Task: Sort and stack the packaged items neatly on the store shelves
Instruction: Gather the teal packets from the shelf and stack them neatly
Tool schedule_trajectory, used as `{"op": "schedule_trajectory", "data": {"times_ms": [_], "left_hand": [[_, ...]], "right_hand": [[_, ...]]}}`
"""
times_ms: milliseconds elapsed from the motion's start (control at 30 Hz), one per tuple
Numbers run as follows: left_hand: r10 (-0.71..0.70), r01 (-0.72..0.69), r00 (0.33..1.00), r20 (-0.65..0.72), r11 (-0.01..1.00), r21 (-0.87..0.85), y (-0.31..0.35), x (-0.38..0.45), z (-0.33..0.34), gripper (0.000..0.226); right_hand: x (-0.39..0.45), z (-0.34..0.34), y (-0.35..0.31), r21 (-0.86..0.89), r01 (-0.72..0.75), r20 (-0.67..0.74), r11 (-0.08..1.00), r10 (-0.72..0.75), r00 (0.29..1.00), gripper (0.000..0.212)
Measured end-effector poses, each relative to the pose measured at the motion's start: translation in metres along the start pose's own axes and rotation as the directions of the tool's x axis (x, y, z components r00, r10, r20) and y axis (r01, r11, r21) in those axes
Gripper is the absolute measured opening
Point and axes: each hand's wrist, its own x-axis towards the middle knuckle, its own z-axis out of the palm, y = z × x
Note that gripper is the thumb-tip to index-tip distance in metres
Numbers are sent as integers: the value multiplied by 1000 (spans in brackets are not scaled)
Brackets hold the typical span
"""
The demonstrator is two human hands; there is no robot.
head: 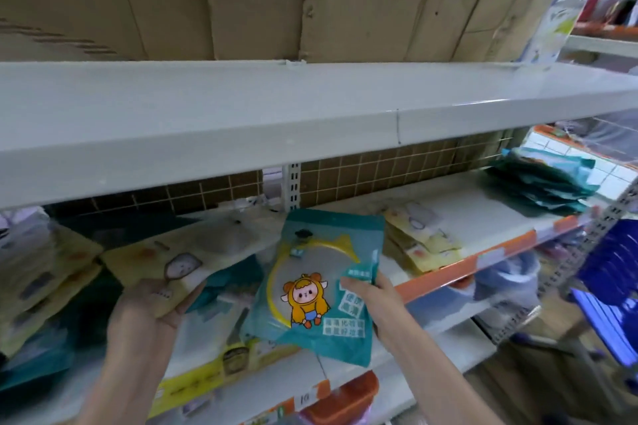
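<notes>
My right hand point(371, 293) grips the right edge of a teal packet point(317, 283) with a cartoon figure in a yellow hood, held upright in front of the middle shelf point(483, 203). My left hand point(152, 304) holds a pale yellow packet point(179, 252) from beneath, out over the shelf's left part. A small pile of yellow packets point(421, 238) lies on the shelf to the right of the teal one. A stack of teal packets point(542, 179) sits at the shelf's far right end.
A wide white shelf point(241, 114) juts out overhead with flattened cardboard point(241, 0) standing behind it. More yellow and teal packets point(41, 286) crowd the left. Lower shelves hold boxed goods point(221, 366) and an orange-lidded container point(345, 397). A blue crate point(614, 272) stands at the right.
</notes>
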Motion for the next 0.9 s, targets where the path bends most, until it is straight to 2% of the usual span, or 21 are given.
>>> {"op": "schedule_trajectory", "data": {"times_ms": [100, 200, 233, 333, 467, 633, 700, 767, 833, 900], "left_hand": [[-8, 8, 1000, -13, 1000, -16, -34, -24, 37, 36], [-18, 18, 1000, 18, 999, -26, -66, -42, 76, 61], [-17, 18, 1000, 14, 999, -34, -76, -46, 88, 60], [-43, 45, 997, 59, 998, -32, -106, -50, 119, 36], [-75, 76, 995, 61, 997, -17, -145, -50, 169, 48], [-124, 126, 991, 42, 990, -57, -204, -25, 231, 17], [-153, 155, 987, 51, 987, -38, -226, -15, 253, 23], [-174, 172, 980, 99, 985, 28, -247, -4, 273, 28], [-154, 139, 985, 77, 974, 178, -266, 5, 289, 17], [-101, 86, 995, 24, 931, 353, -286, 16, 293, 15]], "right_hand": [[7, -47, -7, 5, -14, -19, 1000, 14, 1000, 21], [14, -95, -12, 19, -37, -56, 999, 38, 998, 15], [15, -110, -13, 17, -36, -72, 999, 38, 997, 14], [19, -154, -15, 16, -29, -105, 999, 30, 994, 15], [24, -206, -22, 61, -47, -169, 997, 57, 984, 16], [33, -263, -32, 108, -38, -258, 993, 65, 964, 21], [39, -283, -40, 104, -23, -292, 994, 52, 955, 20], [48, -301, -48, 100, -16, -319, 995, 47, 947, 21], [58, -316, -57, 112, -12, -331, 994, 48, 942, 22], [70, -330, -67, 108, -13, -347, 994, 50, 936, 22]]}}
